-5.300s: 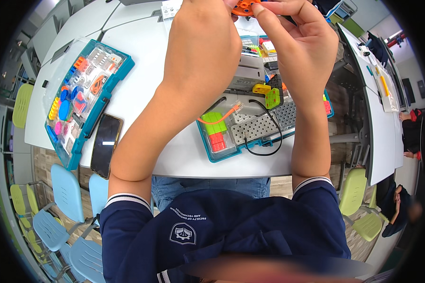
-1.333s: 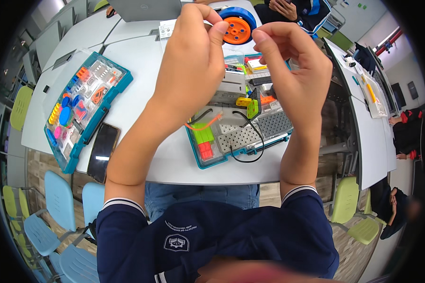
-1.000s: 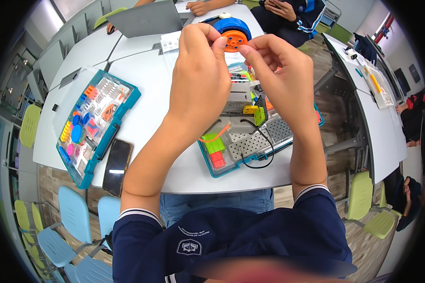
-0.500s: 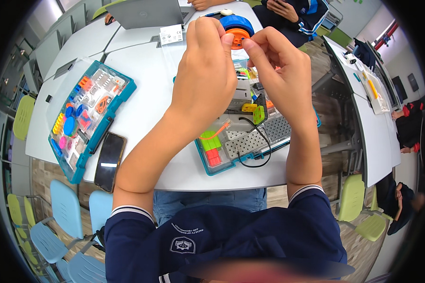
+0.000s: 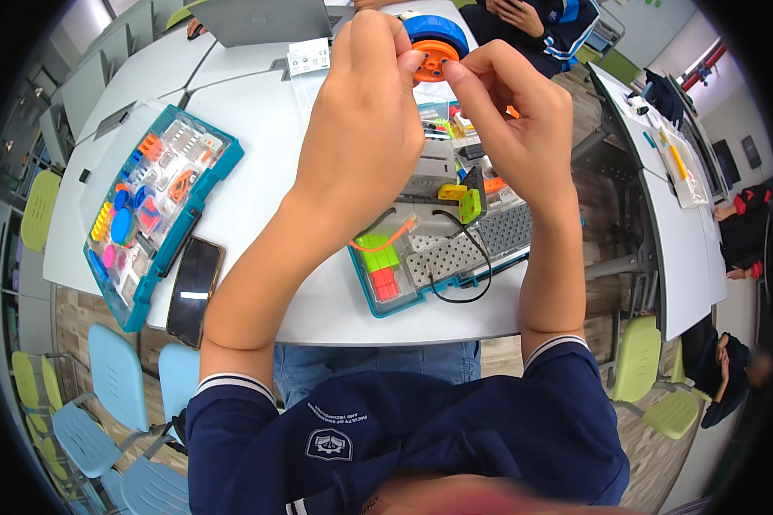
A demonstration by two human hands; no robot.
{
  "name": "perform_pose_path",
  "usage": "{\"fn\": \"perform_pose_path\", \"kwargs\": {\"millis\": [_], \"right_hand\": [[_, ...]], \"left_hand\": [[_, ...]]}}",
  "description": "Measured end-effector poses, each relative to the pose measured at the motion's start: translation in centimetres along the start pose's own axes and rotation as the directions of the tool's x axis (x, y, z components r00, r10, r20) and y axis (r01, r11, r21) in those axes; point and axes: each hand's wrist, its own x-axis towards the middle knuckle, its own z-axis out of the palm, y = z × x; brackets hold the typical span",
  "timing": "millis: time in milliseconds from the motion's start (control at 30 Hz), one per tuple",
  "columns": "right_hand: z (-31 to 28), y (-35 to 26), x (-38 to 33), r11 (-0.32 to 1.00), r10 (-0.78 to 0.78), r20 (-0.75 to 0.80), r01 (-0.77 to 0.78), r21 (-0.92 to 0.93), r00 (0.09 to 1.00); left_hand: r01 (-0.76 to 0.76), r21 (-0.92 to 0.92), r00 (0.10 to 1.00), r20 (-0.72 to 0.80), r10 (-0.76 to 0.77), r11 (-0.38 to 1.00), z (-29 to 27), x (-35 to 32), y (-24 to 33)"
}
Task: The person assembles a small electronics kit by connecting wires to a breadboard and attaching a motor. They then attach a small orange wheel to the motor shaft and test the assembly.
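Observation:
Both my hands are raised over the table around a toy wheel with an orange hub (image 5: 434, 65) and a blue tyre (image 5: 442, 31). My left hand (image 5: 365, 120) is closed, its thumb tip pressed at the hub's left edge. On the hub's right side lies the thumb of my right hand (image 5: 524, 120), whose fingers are curled behind. Small dark spots show on the hub by both thumbs; whether they are pegs or holes I cannot tell. Below the hands stands a grey block assembly (image 5: 435, 172) with yellow and lime pieces, over an open teal parts box (image 5: 416, 311).
A second teal parts box (image 5: 199, 193) lies on the left, beside a dark phone (image 5: 195, 287). At the back are a laptop (image 5: 262, 21) and a white printed card (image 5: 309, 57). A black cable (image 5: 465, 300) loops over the near box. Other people sit around.
The wheel has shifted slightly right and down in the picture, and its orange hub shows a little more. Both hands keep nearly the same grip.

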Motion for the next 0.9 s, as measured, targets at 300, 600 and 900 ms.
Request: {"fn": "perform_pose_path", "kwargs": {"millis": [300,600,900], "right_hand": [[-0.09,-0.36,-0.17,0.999,0.018,-0.032,-0.016,0.052,0.999],[0.41,-0.07,-0.27,0.99,0.081,-0.03,-0.076,0.121,0.996],[0.8,-0.43,-0.45,0.986,0.106,-0.045,-0.099,0.137,0.993]], "left_hand": [[0.053,-0.059,0.999,0.003,-0.053,0.997,0.08,-0.08,0.17],[0.024,-0.054,1.0,-0.003,-0.025,0.998,0.16,0.06,-0.29],[0.011,-0.028,1.0,-0.02,-0.012,1.0,0.02,0.15,-0.46]]}}
